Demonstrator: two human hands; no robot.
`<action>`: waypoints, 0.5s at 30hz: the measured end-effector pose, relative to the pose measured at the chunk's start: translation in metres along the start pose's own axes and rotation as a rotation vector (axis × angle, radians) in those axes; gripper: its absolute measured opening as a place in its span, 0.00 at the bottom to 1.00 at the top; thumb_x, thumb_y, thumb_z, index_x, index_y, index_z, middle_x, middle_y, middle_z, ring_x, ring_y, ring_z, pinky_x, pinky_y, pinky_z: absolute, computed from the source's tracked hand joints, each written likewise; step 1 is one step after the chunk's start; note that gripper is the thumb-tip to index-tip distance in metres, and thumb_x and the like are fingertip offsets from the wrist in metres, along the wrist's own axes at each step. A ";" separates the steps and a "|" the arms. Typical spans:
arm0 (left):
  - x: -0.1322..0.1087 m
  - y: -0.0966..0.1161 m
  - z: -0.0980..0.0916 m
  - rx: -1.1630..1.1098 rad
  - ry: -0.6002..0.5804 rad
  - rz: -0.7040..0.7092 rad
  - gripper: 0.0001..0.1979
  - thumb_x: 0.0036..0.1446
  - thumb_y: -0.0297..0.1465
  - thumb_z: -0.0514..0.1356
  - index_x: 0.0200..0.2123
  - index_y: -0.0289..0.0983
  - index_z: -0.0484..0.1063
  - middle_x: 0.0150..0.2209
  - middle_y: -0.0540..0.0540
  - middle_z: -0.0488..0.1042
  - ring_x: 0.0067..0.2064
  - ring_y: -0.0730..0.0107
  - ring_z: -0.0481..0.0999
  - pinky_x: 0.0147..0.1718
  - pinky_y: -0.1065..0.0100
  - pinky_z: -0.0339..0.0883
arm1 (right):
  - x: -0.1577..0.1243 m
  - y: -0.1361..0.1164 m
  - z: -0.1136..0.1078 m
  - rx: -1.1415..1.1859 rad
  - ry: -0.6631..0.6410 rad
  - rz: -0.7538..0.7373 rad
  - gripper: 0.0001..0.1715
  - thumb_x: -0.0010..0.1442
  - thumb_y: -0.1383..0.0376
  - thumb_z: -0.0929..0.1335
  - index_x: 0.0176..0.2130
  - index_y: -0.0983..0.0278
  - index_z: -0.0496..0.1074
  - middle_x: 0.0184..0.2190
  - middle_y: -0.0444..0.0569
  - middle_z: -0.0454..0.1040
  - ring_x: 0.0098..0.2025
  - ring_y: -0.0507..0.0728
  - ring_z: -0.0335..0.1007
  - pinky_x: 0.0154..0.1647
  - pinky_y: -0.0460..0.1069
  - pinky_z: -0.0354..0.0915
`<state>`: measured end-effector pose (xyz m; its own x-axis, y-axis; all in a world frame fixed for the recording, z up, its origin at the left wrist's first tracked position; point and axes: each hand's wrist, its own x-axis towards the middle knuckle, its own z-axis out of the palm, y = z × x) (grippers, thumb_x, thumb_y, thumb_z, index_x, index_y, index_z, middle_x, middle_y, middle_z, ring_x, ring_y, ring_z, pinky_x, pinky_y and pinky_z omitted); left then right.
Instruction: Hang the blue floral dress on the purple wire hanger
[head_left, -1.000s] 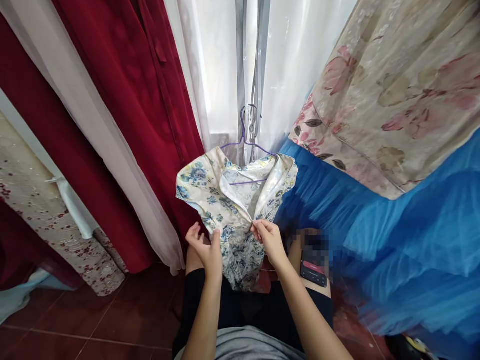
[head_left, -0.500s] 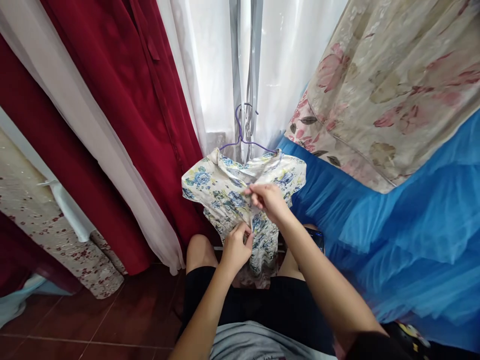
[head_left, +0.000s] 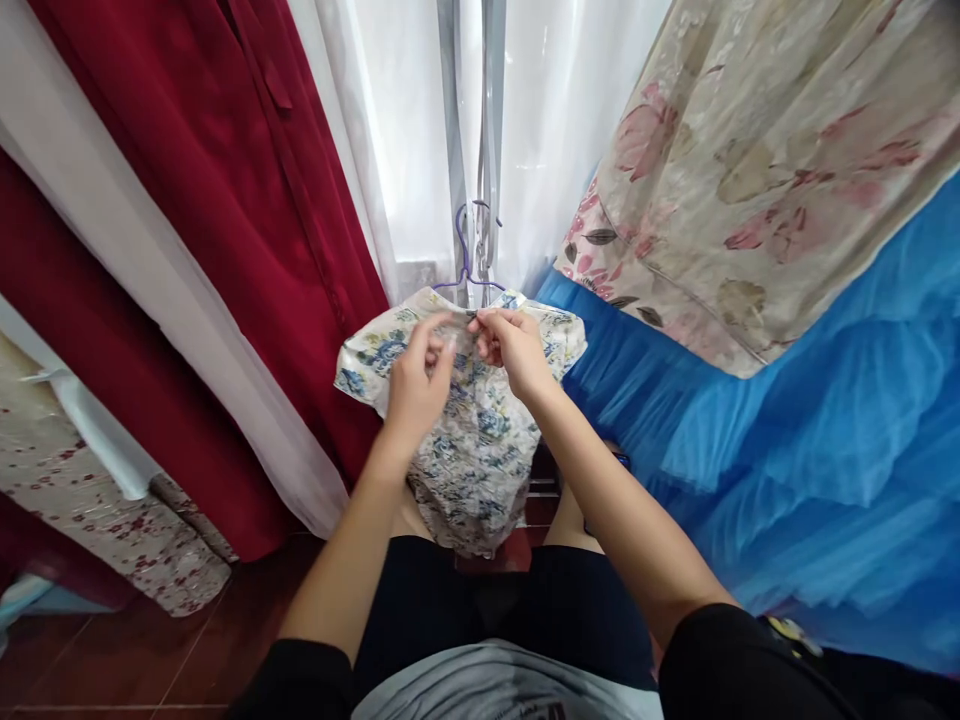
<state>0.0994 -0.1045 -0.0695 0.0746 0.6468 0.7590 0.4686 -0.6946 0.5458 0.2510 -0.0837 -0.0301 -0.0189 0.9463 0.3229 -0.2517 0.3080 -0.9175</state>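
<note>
A white blouse with blue and yellow flowers (head_left: pixel 480 420) hangs on a thin purple hanger (head_left: pixel 463 250) before me, its lower end between my knees. My right hand (head_left: pixel 514 345) pinches the edge of its neckline near the middle, fingers curled together. Just left of it, my left hand (head_left: pixel 421 375) is at the same neckline, index finger bent toward the edge and thumb apart from it. The left fingertips are a little blurred. Both hands hide part of the collar.
Red curtains (head_left: pixel 300 200) and pale cloth hang at the left. Grey straps (head_left: pixel 491 110) run down the white curtain (head_left: pixel 405 130) behind the hanger. A pink-flowered cloth (head_left: pixel 750 200) and blue tulle (head_left: pixel 787 450) fill the right side. Dark red tiles (head_left: pixel 202 650) are below.
Both hands have moved up from the blouse's front to its neckline. My left hand has let go of the front. The blouse's front now lies closed and flatter.
</note>
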 end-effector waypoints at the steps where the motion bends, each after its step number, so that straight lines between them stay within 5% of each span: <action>1: 0.019 0.004 -0.004 0.045 -0.048 0.069 0.14 0.69 0.31 0.56 0.55 0.41 0.71 0.39 0.47 0.78 0.37 0.68 0.76 0.41 0.64 0.68 | 0.000 -0.001 -0.001 -0.014 -0.010 -0.025 0.17 0.63 0.62 0.67 0.24 0.64 0.71 0.11 0.40 0.66 0.13 0.47 0.54 0.16 0.43 0.50; 5: 0.058 0.020 -0.006 0.199 -0.112 0.214 0.08 0.68 0.30 0.58 0.37 0.37 0.76 0.32 0.48 0.77 0.34 0.68 0.73 0.37 0.66 0.64 | 0.003 0.009 -0.002 -0.055 -0.016 -0.115 0.17 0.63 0.59 0.68 0.25 0.63 0.72 0.12 0.39 0.65 0.15 0.47 0.54 0.18 0.44 0.50; 9: 0.064 0.024 -0.012 0.130 0.129 0.193 0.10 0.68 0.32 0.58 0.35 0.37 0.75 0.30 0.50 0.75 0.33 0.71 0.73 0.36 0.68 0.64 | -0.003 0.043 0.000 -0.063 -0.045 0.023 0.18 0.60 0.58 0.69 0.22 0.64 0.72 0.10 0.38 0.61 0.14 0.47 0.51 0.18 0.45 0.47; 12: 0.074 -0.005 -0.040 0.003 0.365 0.084 0.10 0.68 0.34 0.59 0.35 0.36 0.74 0.30 0.49 0.74 0.34 0.72 0.74 0.37 0.71 0.66 | -0.015 0.063 0.000 -0.052 -0.051 0.098 0.18 0.58 0.58 0.68 0.20 0.63 0.70 0.09 0.38 0.60 0.14 0.47 0.51 0.18 0.45 0.46; 15: 0.079 -0.055 -0.073 -0.282 0.529 -0.178 0.10 0.66 0.34 0.61 0.33 0.35 0.69 0.28 0.52 0.70 0.32 0.76 0.71 0.35 0.74 0.67 | -0.028 0.066 0.002 -0.027 -0.061 0.094 0.18 0.57 0.56 0.67 0.21 0.63 0.72 0.10 0.38 0.61 0.15 0.48 0.52 0.19 0.45 0.47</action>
<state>0.0156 -0.0377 -0.0135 -0.4627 0.5672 0.6813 0.1778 -0.6935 0.6982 0.2335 -0.0904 -0.0992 -0.1001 0.9637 0.2477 -0.2201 0.2213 -0.9500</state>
